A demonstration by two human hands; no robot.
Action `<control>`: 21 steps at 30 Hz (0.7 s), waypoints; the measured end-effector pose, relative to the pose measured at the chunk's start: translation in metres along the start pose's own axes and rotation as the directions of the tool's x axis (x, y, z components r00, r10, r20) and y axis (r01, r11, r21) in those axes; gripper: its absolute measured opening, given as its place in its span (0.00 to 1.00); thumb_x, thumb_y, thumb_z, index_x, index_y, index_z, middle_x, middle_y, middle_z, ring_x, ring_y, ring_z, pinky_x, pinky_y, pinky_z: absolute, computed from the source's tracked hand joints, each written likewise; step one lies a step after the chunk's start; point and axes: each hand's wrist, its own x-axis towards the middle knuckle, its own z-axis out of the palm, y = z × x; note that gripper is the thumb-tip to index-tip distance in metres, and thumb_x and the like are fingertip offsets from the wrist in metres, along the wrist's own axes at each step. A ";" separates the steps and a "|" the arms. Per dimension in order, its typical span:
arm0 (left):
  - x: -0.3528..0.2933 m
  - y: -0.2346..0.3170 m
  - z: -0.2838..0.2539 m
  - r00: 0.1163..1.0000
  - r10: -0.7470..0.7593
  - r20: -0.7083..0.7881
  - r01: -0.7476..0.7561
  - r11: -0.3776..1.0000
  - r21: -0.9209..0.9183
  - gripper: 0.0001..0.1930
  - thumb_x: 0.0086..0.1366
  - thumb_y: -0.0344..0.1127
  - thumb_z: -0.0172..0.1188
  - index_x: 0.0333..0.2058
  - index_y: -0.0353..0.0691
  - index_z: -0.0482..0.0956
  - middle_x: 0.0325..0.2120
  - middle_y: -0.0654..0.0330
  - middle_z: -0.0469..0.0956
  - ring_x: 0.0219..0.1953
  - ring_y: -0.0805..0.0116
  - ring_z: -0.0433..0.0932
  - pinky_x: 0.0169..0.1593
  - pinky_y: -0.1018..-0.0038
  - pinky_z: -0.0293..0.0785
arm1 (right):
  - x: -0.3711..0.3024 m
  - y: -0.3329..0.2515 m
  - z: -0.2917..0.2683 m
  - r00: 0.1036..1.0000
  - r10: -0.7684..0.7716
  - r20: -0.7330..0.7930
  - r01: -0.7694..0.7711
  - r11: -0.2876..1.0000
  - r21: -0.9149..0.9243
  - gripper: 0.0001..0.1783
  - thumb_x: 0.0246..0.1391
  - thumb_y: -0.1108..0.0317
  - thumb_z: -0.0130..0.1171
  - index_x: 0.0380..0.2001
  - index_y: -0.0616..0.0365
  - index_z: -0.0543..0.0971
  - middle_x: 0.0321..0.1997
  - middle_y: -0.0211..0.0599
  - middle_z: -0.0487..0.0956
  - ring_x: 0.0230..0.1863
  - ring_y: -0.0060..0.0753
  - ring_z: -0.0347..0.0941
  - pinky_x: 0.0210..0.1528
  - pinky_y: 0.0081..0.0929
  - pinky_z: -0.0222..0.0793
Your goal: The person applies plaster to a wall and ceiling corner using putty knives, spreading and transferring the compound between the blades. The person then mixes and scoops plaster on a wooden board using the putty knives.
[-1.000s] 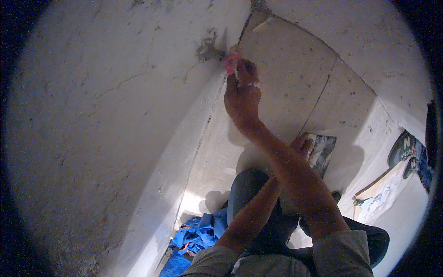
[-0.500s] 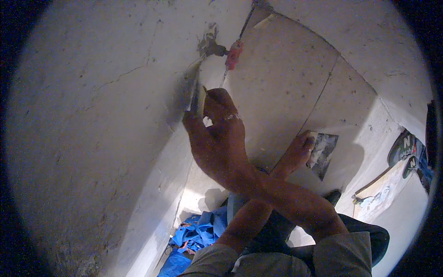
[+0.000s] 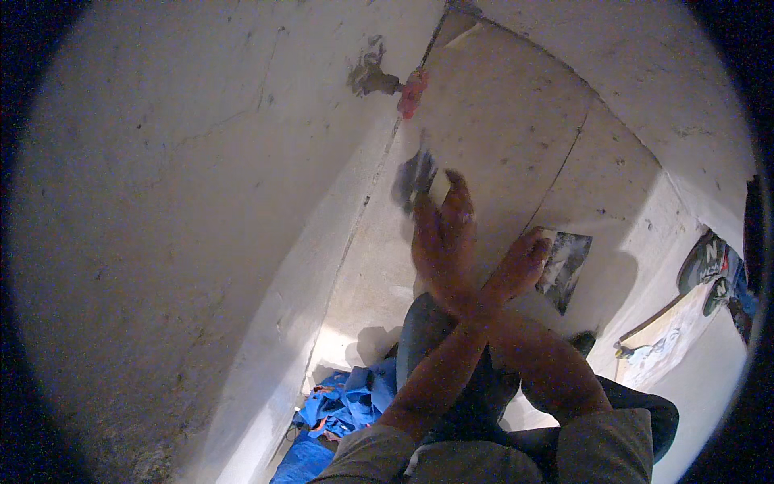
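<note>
My forearms cross, so my left hand (image 3: 522, 262) lies on the right and my right hand (image 3: 445, 238) on the left. The left hand's fingers are closed on what looks like a putty knife (image 3: 567, 270), its broad dark blade smeared with pale grey. In my right hand is a second, narrower tool with a pale handle and a dark blade (image 3: 418, 173), blurred by motion; it looks like another putty knife. It is over the pale seamed surface (image 3: 516, 137), right of the corner seam. Whether its blade touches that surface I cannot tell.
A dark wall fitting (image 3: 371, 78) with a red part (image 3: 413, 93) juts out near the corner. Crumpled blue cloth (image 3: 351, 403) lies lower left. On the right are a wood-edged board (image 3: 661, 343) and dark shoes (image 3: 701, 262). The cracked pale wall (image 3: 161, 218) fills the left.
My right hand has moved right with its tool, from the left wall beneath the fitting across the corner seam. My left hand and its putty knife have stayed nearly still.
</note>
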 end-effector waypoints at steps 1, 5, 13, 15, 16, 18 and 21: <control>-0.001 0.008 0.000 1.000 -0.007 0.001 0.007 1.000 -0.001 0.15 0.68 0.41 0.44 0.41 0.35 0.71 0.26 0.53 0.71 0.31 0.61 0.73 0.36 0.64 0.70 | 0.014 0.018 0.007 0.996 -0.066 -0.052 0.063 0.997 -0.053 0.26 0.56 0.65 0.51 0.54 0.73 0.64 0.45 0.62 0.74 0.47 0.58 0.71 0.49 0.39 0.67; -0.002 0.045 -0.004 0.955 -0.294 0.050 0.296 0.955 -0.038 0.18 0.66 0.46 0.48 0.41 0.36 0.73 0.31 0.54 0.76 0.34 0.61 0.73 0.42 0.64 0.70 | 0.058 0.041 0.034 0.972 -0.198 -0.130 0.191 0.980 -0.062 0.16 0.56 0.69 0.49 0.46 0.67 0.67 0.40 0.55 0.72 0.43 0.59 0.71 0.38 0.47 0.70; 0.000 0.035 -0.008 0.959 -0.244 0.147 0.262 0.958 -0.118 0.13 0.69 0.43 0.44 0.38 0.39 0.70 0.23 0.61 0.68 0.22 0.71 0.67 0.24 0.69 0.68 | 0.012 -0.046 0.041 0.988 -0.151 -0.018 0.152 0.985 0.079 0.18 0.51 0.72 0.50 0.45 0.70 0.67 0.41 0.53 0.69 0.38 0.56 0.69 0.37 0.44 0.68; 0.000 0.034 -0.004 0.981 -0.173 0.088 0.185 0.970 -0.155 0.19 0.67 0.49 0.46 0.33 0.36 0.71 0.25 0.58 0.72 0.29 0.67 0.68 0.36 0.66 0.69 | -0.009 -0.073 0.024 0.988 -0.151 0.032 0.143 0.976 0.164 0.20 0.50 0.74 0.51 0.47 0.70 0.67 0.42 0.52 0.68 0.40 0.54 0.69 0.40 0.42 0.69; 0.001 0.032 0.001 0.981 -0.169 0.097 0.183 0.970 -0.158 0.19 0.67 0.49 0.46 0.33 0.36 0.71 0.25 0.58 0.72 0.29 0.67 0.68 0.36 0.66 0.69 | -0.016 -0.087 0.014 0.984 -0.161 0.077 0.138 0.961 0.241 0.23 0.48 0.76 0.51 0.50 0.69 0.66 0.44 0.50 0.67 0.41 0.53 0.69 0.42 0.40 0.70; 0.001 0.017 -0.006 0.995 -0.073 0.070 0.082 0.986 -0.148 0.21 0.67 0.52 0.45 0.32 0.37 0.71 0.25 0.59 0.72 0.30 0.70 0.67 0.35 0.68 0.68 | -0.025 -0.113 0.006 0.973 -0.188 0.134 0.134 0.931 0.340 0.26 0.47 0.79 0.52 0.52 0.68 0.66 0.46 0.49 0.66 0.43 0.51 0.69 0.44 0.37 0.70; 0.003 -0.004 -0.004 0.978 -0.167 0.126 0.173 0.984 -0.039 0.22 0.67 0.54 0.44 0.33 0.39 0.71 0.27 0.60 0.72 0.30 0.69 0.68 0.36 0.67 0.69 | -0.029 -0.118 -0.007 0.910 -0.401 0.106 0.337 0.864 0.373 0.32 0.41 0.82 0.53 0.55 0.64 0.66 0.48 0.48 0.66 0.44 0.50 0.69 0.46 0.36 0.71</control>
